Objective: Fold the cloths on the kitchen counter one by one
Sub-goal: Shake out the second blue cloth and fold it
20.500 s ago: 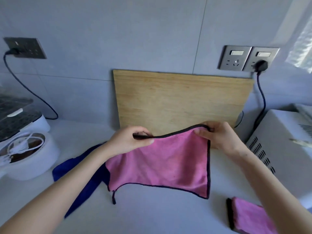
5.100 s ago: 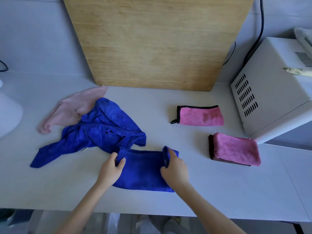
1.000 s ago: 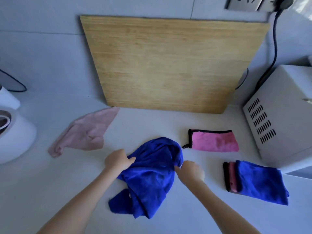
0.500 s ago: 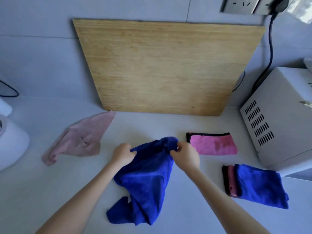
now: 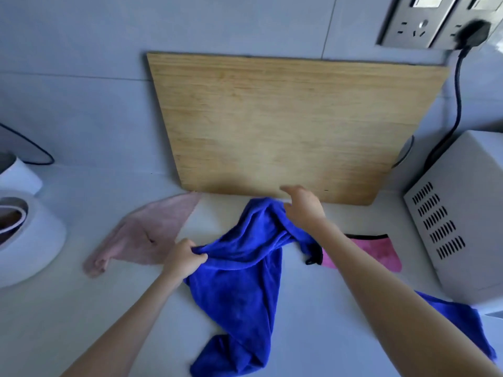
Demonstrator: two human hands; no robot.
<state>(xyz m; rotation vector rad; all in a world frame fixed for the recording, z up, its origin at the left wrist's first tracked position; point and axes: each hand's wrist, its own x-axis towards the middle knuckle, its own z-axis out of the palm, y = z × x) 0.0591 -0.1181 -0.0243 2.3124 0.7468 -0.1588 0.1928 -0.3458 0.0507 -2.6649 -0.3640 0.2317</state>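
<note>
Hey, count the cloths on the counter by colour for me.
Blue: 2, the held blue cloth and the folded blue cloth
Bright pink: 1, the bright pink cloth
Pale pink: 1, the pale pink cloth
Total: 4 in view

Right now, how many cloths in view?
4: unfolded blue cloth centre; pale pink cloth left; pink black-trimmed cloth behind right forearm; folded blue cloth lower right. The forearm may hide more.
</note>
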